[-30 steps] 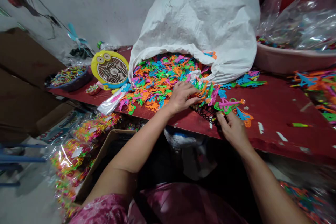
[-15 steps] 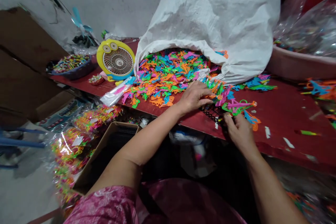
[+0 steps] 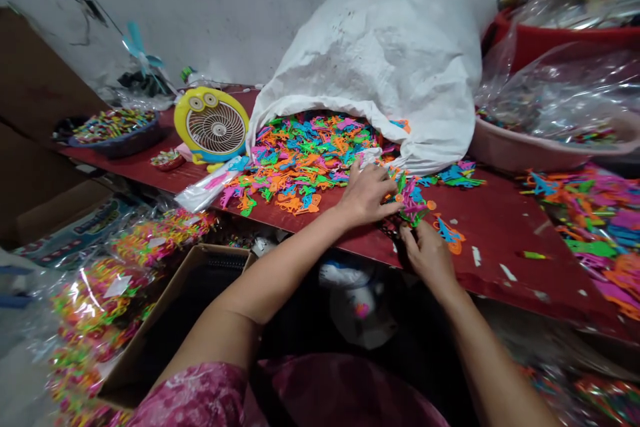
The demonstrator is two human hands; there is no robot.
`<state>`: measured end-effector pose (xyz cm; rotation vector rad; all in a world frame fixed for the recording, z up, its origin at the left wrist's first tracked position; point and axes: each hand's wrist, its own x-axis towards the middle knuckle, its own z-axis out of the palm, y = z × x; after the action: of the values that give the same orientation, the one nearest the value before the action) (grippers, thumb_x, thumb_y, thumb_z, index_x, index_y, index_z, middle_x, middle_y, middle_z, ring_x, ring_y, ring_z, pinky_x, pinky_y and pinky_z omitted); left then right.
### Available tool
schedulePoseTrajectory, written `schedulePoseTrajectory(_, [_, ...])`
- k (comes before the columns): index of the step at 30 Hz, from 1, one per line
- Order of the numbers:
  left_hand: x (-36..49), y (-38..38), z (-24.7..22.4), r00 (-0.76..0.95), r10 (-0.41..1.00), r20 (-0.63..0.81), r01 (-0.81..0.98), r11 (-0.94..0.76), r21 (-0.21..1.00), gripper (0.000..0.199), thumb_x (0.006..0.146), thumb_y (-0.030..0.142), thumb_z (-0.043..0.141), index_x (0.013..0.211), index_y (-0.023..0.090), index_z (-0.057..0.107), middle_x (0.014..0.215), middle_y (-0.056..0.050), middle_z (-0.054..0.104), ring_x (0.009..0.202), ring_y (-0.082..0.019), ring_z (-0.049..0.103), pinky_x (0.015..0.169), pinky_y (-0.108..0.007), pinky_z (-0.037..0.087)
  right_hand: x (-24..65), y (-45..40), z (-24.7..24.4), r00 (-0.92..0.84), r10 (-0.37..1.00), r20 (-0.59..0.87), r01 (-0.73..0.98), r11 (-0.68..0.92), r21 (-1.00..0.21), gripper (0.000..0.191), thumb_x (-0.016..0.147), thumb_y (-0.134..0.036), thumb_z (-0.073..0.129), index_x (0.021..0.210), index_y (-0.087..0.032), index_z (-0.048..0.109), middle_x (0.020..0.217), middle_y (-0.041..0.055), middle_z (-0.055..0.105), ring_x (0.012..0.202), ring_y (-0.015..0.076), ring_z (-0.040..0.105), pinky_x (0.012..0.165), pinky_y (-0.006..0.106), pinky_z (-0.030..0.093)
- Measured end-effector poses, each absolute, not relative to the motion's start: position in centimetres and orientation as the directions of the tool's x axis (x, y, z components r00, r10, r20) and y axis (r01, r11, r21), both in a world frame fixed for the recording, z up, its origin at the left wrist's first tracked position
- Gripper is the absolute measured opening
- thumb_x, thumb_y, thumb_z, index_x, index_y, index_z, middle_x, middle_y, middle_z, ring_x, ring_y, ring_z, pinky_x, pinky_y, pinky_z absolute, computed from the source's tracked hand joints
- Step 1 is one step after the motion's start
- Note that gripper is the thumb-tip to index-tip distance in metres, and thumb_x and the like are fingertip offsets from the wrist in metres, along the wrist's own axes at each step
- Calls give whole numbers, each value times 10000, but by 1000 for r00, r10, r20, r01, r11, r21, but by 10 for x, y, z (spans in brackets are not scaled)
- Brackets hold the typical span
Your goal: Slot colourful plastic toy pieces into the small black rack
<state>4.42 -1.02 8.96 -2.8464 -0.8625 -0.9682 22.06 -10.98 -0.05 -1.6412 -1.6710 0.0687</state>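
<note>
Colourful flat plastic pieces [image 3: 310, 153] spill from the mouth of a large white sack [image 3: 380, 53] onto the red table [image 3: 480, 220]. My left hand [image 3: 367, 195] is at the right edge of that pile, its fingers curled over a few pieces and a dark mesh piece [image 3: 390, 223] at the table's front edge. On the other side of the mesh, my right hand [image 3: 429, 250] pinches its edge with thumb and forefinger. Pink, green and blue pieces [image 3: 413, 200] stand between both hands. The left fingertips are partly hidden among the pieces.
A yellow fan [image 3: 213, 125] and a blue basin of small parts [image 3: 117, 137] stand at the left. Below them are an open cardboard box [image 3: 150, 320] and filled plastic bags [image 3: 100, 293]. At the right are a pink basin [image 3: 525, 147] and another heap of pieces [image 3: 610, 227].
The view has shifted, showing more of the right side. Both hands remain at the mesh; the pink piece with an orange tip between them is now more upright and nearer the left hand.
</note>
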Motion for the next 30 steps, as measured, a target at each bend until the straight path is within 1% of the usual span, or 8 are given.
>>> schedulePoseTrajectory(4, [55, -17, 88, 582, 585, 566, 578, -786, 217, 234, 881, 376, 604, 746, 202, 682, 854, -34, 674, 906, -215, 581, 1107, -482, 294, 220, -108, -2, 118, 874, 471, 842, 163, -514, 220, 948, -382, 416, 859, -208, 516, 787, 68, 597, 726, 217, 550, 669, 311, 364])
schedulePoseTrajectory(8, [63, -22, 89, 487, 670, 560, 637, -711, 297, 275, 899, 351, 577, 692, 199, 678, 801, -30, 682, 860, -210, 590, 1069, -459, 347, 221, -108, -3, 114, 874, 472, 863, 149, -483, 235, 952, -384, 411, 873, -197, 531, 807, 82, 609, 729, 221, 553, 665, 310, 360])
schedulePoseTrajectory(10, [64, -22, 91, 480, 682, 553, 653, -698, 294, 257, 890, 341, 588, 703, 199, 693, 825, -39, 700, 904, -227, 600, 1051, -454, 363, 221, -108, -3, 116, 880, 460, 875, 129, -467, 238, 956, -379, 410, 875, -193, 536, 802, 83, 608, 722, 221, 551, 651, 308, 347])
schedulePoseTrajectory(13, [62, -18, 97, 477, 720, 504, 650, -675, 349, 157, 861, 256, 594, 805, 187, 724, 874, -42, 731, 901, -218, 624, 927, -380, 439, 221, -109, -3, 120, 887, 446, 883, 110, -456, 242, 962, -377, 410, 878, -193, 543, 793, 82, 607, 729, 222, 552, 641, 305, 332])
schedulePoseTrajectory(17, [55, -11, 105, 563, 712, 420, 591, -702, 396, 164, 848, 158, 574, 876, 176, 735, 908, -35, 747, 875, -185, 642, 814, -303, 459, 220, -108, -3, 124, 879, 460, 883, 114, -456, 249, 964, -381, 409, 890, -192, 554, 821, 95, 623, 762, 231, 564, 649, 305, 335])
schedulePoseTrajectory(21, [52, -6, 108, 624, 677, 391, 580, -736, 350, 175, 896, 206, 588, 848, 171, 753, 881, -47, 735, 879, -195, 632, 806, -307, 447, 220, -109, -2, 120, 874, 470, 873, 133, -470, 244, 965, -381, 421, 876, -194, 550, 813, 85, 613, 757, 221, 557, 645, 302, 331])
schedulePoseTrajectory(24, [50, -5, 107, 643, 668, 375, 573, -744, 343, 194, 924, 260, 604, 868, 174, 769, 875, -51, 725, 872, -197, 622, 798, -308, 443, 219, -114, 1, 118, 870, 478, 858, 153, -491, 248, 959, -396, 454, 835, -201, 544, 759, 48, 577, 680, 183, 515, 615, 293, 305])
schedulePoseTrajectory(30, [47, -9, 103, 625, 679, 386, 570, -734, 369, 222, 935, 315, 625, 895, 157, 776, 884, -61, 706, 904, -198, 618, 813, -306, 444, 212, -123, 12, 273, 838, 472, 742, 129, -658, 448, 936, -495, 499, 597, -225, 386, 536, -34, 385, 510, 116, 353, 539, 287, 238])
